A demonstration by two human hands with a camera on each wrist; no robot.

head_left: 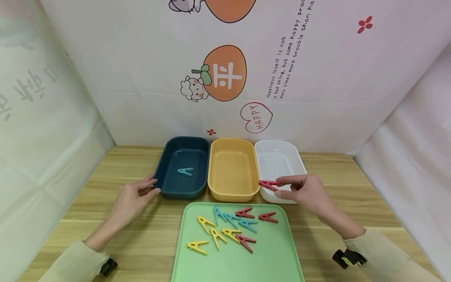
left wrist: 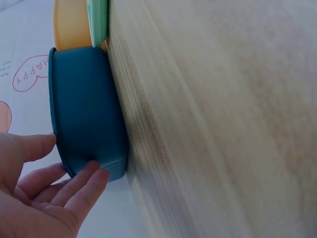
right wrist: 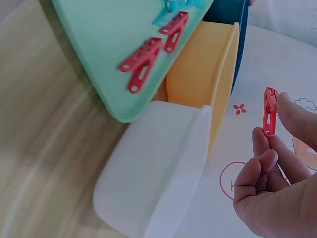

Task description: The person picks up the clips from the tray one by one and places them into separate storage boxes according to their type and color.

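My right hand [head_left: 306, 192] pinches a red clothespin [head_left: 269, 185] between thumb and fingertips, above the front left corner of the white bin [head_left: 282, 154]. My left hand [head_left: 132, 199] touches the left wall of the dark blue bin [left wrist: 86, 99], its fingers [left wrist: 89, 191] fairly straight against the outside and its thumb at the rim. One light blue clothespin [head_left: 185, 171] lies inside that bin. Between the two stands the yellow bin [head_left: 233, 168]. On the green tray [head_left: 239, 268] lie several yellow clothespins [head_left: 197, 246], red clothespins [head_left: 268, 217] and light blue clothespins [head_left: 248, 225].
The three bins stand side by side on a wooden table [head_left: 327, 172], close to a printed white cloth [head_left: 148, 98] behind them. The tray lies just in front of the bins. White cloth [head_left: 415, 156] also hangs at both sides.
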